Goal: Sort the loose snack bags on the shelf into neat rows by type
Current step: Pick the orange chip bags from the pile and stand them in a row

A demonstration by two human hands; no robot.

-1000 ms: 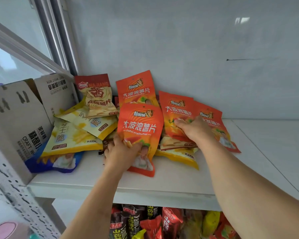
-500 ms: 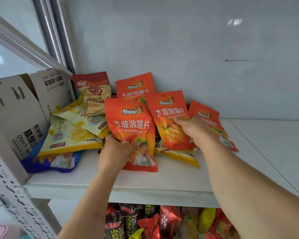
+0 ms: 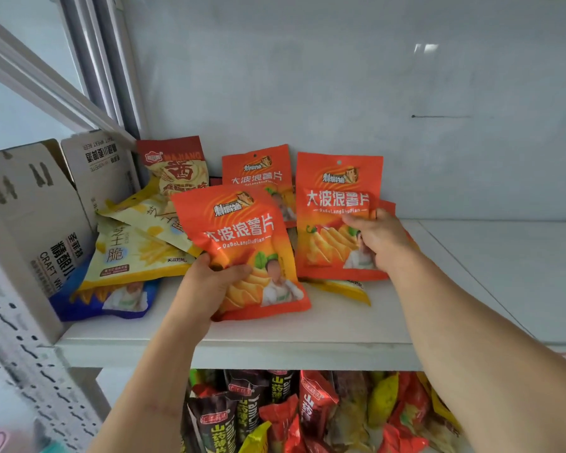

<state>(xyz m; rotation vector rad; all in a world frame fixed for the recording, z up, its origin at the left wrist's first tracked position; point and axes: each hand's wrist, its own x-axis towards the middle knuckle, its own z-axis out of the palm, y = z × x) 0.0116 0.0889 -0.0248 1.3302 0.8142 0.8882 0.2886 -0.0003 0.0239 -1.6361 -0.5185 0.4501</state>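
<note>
My left hand grips an orange chip bag by its lower left corner and holds it upright above the white shelf. My right hand pinches a second orange chip bag, also lifted upright. A third orange bag leans on the back wall behind them. Another orange bag's edge peeks out behind my right hand. To the left lie yellow snack bags, a red-topped bag and a blue bag. A yellow bag lies under the right orange one.
A cardboard beer carton stands at the shelf's left end, next to the pile. The right part of the shelf is bare white board. Below the shelf, a lower level is packed with dark, red and yellow snack bags.
Both hands have raised their orange bags off the pile and stood them upright. The right bag has shifted right, uncovering the orange bag at the back wall.
</note>
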